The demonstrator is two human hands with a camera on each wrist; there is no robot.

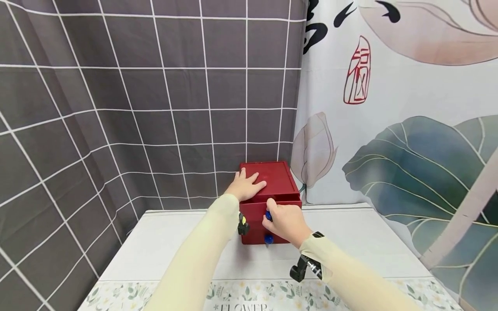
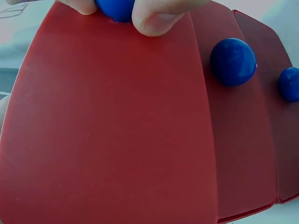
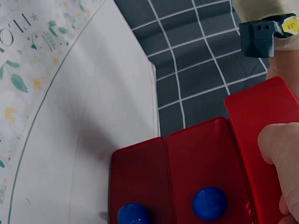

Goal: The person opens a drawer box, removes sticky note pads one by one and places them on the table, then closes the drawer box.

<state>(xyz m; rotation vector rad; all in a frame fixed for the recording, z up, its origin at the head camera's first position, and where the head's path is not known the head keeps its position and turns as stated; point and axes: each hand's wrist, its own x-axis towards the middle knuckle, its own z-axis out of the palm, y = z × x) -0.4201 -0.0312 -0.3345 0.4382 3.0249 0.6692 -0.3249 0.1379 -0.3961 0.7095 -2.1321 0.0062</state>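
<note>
A small red drawer cabinet [image 1: 274, 179] with round blue knobs stands on the table. My left hand [image 1: 244, 186] rests on its top at the left, fingers spread. At the front, my right hand [image 1: 287, 221] pinches the blue knob [image 2: 117, 8] of the top drawer [image 2: 107, 116] between thumb and finger. That drawer is partly pulled out, its front standing ahead of the middle drawer [image 3: 203, 163] and bottom drawer [image 3: 140, 177], which look closed. A dark gap shows behind the drawer's front edge in the head view; the drawer's inside is mostly hidden.
The white table cover [image 1: 175, 242] has a floral printed band [image 1: 241, 293] along the near edge. A dark grey gridded curtain [image 1: 175, 95] hangs behind and to the left. A white curtain with a painted lotus [image 1: 408, 168] hangs at the right.
</note>
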